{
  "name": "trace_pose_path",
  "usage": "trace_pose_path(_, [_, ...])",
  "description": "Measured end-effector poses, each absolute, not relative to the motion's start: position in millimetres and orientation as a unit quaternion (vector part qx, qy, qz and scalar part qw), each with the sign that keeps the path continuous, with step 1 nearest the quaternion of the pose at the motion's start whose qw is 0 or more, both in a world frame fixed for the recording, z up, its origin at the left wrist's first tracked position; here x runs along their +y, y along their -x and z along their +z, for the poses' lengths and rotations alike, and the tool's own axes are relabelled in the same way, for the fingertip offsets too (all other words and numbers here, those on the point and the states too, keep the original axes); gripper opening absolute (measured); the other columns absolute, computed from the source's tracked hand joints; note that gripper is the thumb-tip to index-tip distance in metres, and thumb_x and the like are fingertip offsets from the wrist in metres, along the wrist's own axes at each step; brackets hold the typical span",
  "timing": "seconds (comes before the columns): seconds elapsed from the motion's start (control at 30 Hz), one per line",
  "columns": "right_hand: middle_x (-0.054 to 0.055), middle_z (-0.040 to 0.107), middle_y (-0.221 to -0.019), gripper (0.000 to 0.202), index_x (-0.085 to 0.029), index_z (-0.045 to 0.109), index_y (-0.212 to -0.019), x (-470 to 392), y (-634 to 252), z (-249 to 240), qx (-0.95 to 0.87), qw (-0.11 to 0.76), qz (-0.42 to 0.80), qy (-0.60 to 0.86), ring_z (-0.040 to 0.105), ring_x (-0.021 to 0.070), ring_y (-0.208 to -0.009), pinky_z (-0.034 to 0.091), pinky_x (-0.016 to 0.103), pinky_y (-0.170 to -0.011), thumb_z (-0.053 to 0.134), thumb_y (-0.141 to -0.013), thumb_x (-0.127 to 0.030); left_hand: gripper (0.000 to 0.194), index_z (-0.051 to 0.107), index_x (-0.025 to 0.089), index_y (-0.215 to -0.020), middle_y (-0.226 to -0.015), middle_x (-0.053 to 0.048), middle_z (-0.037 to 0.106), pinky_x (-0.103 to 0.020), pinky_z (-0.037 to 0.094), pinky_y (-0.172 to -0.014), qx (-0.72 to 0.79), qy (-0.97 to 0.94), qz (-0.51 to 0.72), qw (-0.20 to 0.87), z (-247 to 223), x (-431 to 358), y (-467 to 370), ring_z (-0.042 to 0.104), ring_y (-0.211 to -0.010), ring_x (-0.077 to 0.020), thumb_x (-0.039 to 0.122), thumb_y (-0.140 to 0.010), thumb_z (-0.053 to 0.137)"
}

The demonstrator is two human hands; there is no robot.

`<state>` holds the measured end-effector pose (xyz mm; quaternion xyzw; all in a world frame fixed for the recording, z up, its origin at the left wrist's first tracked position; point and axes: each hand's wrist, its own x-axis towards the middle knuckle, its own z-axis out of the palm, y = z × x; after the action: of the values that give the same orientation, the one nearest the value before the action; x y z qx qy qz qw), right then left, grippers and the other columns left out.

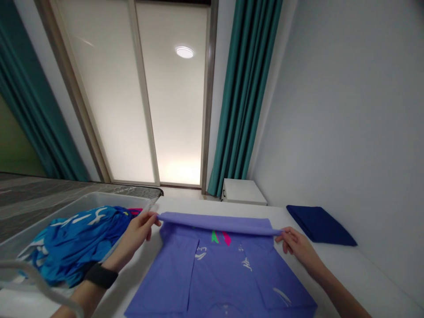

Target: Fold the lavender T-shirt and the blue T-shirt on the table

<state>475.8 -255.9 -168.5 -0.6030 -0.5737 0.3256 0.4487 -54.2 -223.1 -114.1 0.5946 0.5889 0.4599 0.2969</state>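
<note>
White tbl: purple shirt; pale bin w/ blue clothes.

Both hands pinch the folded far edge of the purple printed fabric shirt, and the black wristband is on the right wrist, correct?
Not quite: the head view shows the black wristband on the left wrist. The left hand and right hand do pinch the purple printed fabric shirt.

Purple shirt (white-, green-, pink-marked)
</note>
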Motion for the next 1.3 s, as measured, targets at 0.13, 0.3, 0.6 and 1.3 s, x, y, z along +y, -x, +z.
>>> trace_pose_path(0.13, [0.0,0.062,-0.06,0.026,-0.024,0.056,-0.075,-275.0,-471.6,-186.1,-0.616,0.407,0.265,0.62,0.051,0.0157,-0.05,0.042,0.028,-0.053,0.042,-0.079,-0.045,0.046,0.061,0.022,-0.071,-0.064,-0.001,0.062,-0.03,0.042,-0.051,0.595,-0.656,0.359,0.295,-140.4,-241.2,67.5,0.052,-0.049,-0.0175,0.063,-0.078,0.042])
trace_pose_path(0.3, [-0.003,0.049,-0.056,0.027,-0.025,0.047,-0.069,-276.0,-459.2,-190.3,-0.639,0.361,0.149,0.662,0.052,0.0176,-0.056,0.039,0.028,-0.058,0.036,-0.083,-0.045,0.04,0.055,0.022,-0.08,-0.073,-0.002,0.065,-0.032,0.045,-0.07,0.632,-0.699,0.274,0.192,-150.5,-251.4,56.4,0.063,-0.074,-0.0239,0.055,-0.087,0.035])
trace_pose_path(0.6, [0.002,0.06,-0.069,0.038,-0.02,0.059,-0.108,-282.3,-452.9,-205.3,-0.683,0.271,0.058,0.676,0.059,0.022,-0.069,0.042,0.031,-0.064,0.035,-0.085,-0.037,0.028,0.057,0.024,-0.104,-0.108,-0.004,0.071,-0.035,0.039,-0.082,0.634,-0.751,0.182,0.029,-166.9,-249.9,46.5,0.067,-0.093,-0.0224,0.03,-0.093,0.033])
trace_pose_path(1.3, [-0.005,0.043,-0.055,0.046,-0.019,0.064,-0.104,-292.5,-458.1,-197.5,-0.646,0.33,0.127,0.676,0.047,0.0171,-0.052,0.038,0.028,-0.055,0.037,-0.078,-0.046,0.028,0.058,0.023,-0.087,-0.077,0.002,0.069,-0.028,0.045,-0.07,0.615,-0.714,0.304,0.139,-156.9,-255.9,54.5,0.063,-0.067,-0.0191,0.043,-0.085,0.039])
